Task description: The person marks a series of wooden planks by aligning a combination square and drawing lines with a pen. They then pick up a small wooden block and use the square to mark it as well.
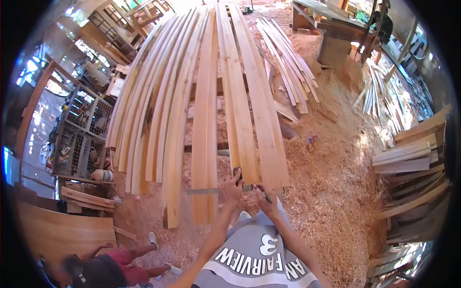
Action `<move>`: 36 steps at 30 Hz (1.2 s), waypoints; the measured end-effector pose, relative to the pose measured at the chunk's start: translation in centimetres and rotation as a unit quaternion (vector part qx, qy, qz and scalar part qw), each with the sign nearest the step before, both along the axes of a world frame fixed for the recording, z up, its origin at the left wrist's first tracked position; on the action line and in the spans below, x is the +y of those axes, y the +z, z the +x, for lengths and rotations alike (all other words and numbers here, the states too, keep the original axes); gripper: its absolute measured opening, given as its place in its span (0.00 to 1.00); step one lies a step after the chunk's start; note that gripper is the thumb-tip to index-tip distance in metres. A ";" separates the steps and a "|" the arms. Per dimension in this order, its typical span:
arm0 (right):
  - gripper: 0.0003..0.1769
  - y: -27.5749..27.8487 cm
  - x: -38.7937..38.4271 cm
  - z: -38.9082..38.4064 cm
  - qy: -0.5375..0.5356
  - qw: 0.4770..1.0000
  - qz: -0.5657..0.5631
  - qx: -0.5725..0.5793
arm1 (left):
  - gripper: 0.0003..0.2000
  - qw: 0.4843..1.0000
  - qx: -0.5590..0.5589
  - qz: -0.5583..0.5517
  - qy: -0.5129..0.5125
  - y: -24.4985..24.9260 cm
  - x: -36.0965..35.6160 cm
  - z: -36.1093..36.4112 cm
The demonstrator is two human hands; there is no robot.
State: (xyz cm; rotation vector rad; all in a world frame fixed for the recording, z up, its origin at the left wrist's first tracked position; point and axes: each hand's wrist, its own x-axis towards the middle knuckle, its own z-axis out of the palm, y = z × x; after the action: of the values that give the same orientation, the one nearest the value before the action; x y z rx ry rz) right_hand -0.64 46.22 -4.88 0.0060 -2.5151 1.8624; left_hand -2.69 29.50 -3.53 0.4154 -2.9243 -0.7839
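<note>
Item: flat grey metal strip (204, 191), one. Lies at the near ends of the boards, crosswise to their length, its long axis running left to right; the bare left hand (232, 191) is over it, the nearer of the two. The bare right hand (267, 206) is just beside its right end.

Fingers, left: drawn in beside a small black looped object (236, 169), one; whether they grip it or the strip, cannot tell. Fingers, right: closed on a slim dark pen-like tool (266, 196), one.

Pale yellow-brown wooden board (246, 161) ahead of the left fingers: long axis pointing away from the body. Long pale boards in all: at least eight, overlapping, exact number not discernible. Loose bundle of thin pale wooden strips (290, 67), right: one. Other person (103, 266), lower left: one.
</note>
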 end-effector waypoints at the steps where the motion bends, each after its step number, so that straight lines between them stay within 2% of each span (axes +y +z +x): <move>1: 0.14 0.1 -0.1 -0.1 0.010 1.000 0.015 0.005 | 0.24 0.999 -0.018 -0.039 -0.013 0.8 0.0 0.1; 2: 0.14 0.0 0.0 0.4 0.018 0.999 0.032 0.004 | 0.24 0.999 -0.021 -0.040 -0.014 0.2 -0.5 -0.3; 4: 0.14 -1.5 -0.4 0.6 0.021 0.998 0.042 0.048 | 0.25 0.996 0.047 -0.058 -0.043 -2.4 -1.2 0.3; 6: 0.14 -1.5 -0.5 0.8 0.011 0.998 0.040 0.049 | 0.26 0.999 -0.021 -0.033 -0.017 -0.5 -0.4 0.1; 8: 0.15 -1.3 -0.4 0.7 0.008 0.999 0.025 0.038 | 0.25 0.999 -0.001 -0.046 -0.014 -1.1 -0.3 0.0; 14: 0.16 0.1 0.6 0.8 0.006 0.999 0.039 -0.005 | 0.24 0.996 -0.086 -0.021 0.006 -0.7 -0.2 -0.3; 20: 0.15 -0.3 0.4 0.7 -0.002 0.997 0.077 -0.010 | 0.24 0.996 -0.082 -0.027 0.007 -0.5 0.2 -0.4; 22: 0.15 -0.4 0.5 0.7 0.002 0.996 0.084 0.001 | 0.25 0.998 -0.041 -0.040 0.008 -0.7 0.2 -0.4; 26: 0.15 -0.3 0.9 1.5 0.003 0.993 0.109 0.034 | 0.25 0.998 -0.058 -0.036 0.009 -0.5 0.3 -0.5; 32: 0.15 0.8 1.2 1.0 0.008 0.993 0.113 0.024 | 0.24 0.996 -0.082 -0.034 0.010 -0.6 0.2 -0.7; 36: 0.15 0.3 1.2 1.0 0.005 0.991 0.135 0.005 | 0.23 0.998 -0.040 -0.038 0.009 -1.4 0.1 -0.9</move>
State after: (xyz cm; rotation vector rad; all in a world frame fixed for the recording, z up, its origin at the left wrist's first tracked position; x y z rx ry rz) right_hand 0.35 47.39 -4.57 0.0310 -2.7423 1.5044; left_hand -3.58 29.58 -4.91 0.4768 -3.0076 -0.6649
